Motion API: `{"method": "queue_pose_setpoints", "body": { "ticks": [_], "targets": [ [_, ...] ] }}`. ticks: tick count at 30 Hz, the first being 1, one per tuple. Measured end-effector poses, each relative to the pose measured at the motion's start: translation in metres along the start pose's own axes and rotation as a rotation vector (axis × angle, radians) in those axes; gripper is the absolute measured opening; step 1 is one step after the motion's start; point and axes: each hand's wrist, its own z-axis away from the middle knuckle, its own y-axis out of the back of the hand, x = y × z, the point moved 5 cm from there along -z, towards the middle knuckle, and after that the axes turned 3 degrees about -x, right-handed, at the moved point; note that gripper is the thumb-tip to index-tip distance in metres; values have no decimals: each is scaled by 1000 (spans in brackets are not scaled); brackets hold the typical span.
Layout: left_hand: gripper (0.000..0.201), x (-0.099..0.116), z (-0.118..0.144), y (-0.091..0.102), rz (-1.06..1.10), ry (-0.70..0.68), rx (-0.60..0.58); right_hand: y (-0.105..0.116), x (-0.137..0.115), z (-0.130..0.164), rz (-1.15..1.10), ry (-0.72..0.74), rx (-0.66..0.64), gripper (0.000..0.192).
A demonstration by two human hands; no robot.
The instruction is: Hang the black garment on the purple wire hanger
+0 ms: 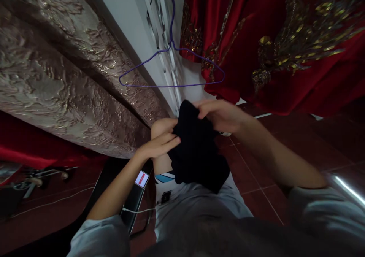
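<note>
A piece of black cloth (pixel 196 150), perhaps a garment, lies bunched over my lap, its upper end raised above my knees. At its left edge, my left hand (pixel 162 145) grips the fabric, thumb and fingers pressed on it. My right hand (pixel 221 114) pinches the top right edge of the same cloth. Some fingertips of both hands are hidden behind the fabric. The exact kind of garment cannot be made out. Beyond the cloth, a purple wire hanger (pixel 171 86) hangs with nothing on it.
Red satin fabric with gold sequins (pixel 242 51) hangs at the right, and beige textured drapery (pixel 71 67) at the left. A white metal rack (pixel 164 29) stands between them. A lit phone (pixel 142 178) with a white cable (pixel 139 211) lies beside my left thigh. Red floor tiles (pixel 256 173) show.
</note>
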Motion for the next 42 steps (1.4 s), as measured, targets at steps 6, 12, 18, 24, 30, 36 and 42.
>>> {"method": "queue_pose_setpoints", "body": {
  "ticks": [6, 12, 18, 24, 30, 36, 42],
  "targets": [
    [40, -41, 11, 64, -727, 165, -318, 12, -57, -3, 632, 336, 118, 26],
    [37, -35, 25, 97, -680, 169, -168, 64, -43, -91, 970, 658, 554, 4],
    [34, -50, 50, 91, -1053, 341, -297, 97, 11, -135, 802, 569, 571, 16],
    [21, -43, 51, 128, -888, 244, 121, 111, -6, -59, 867, 597, 700, 47],
    [16, 7, 0, 135, -465, -112, 508, 91, -20, -25, 899, 586, 702, 51],
    [35, 26, -58, 102, -382, -245, 318, 59, -5, -19, 906, 620, 517, 27],
    [27, 15, -63, 125, -495, -194, 330, 79, -50, 51, 1022, 960, 846, 68]
  ]
}}
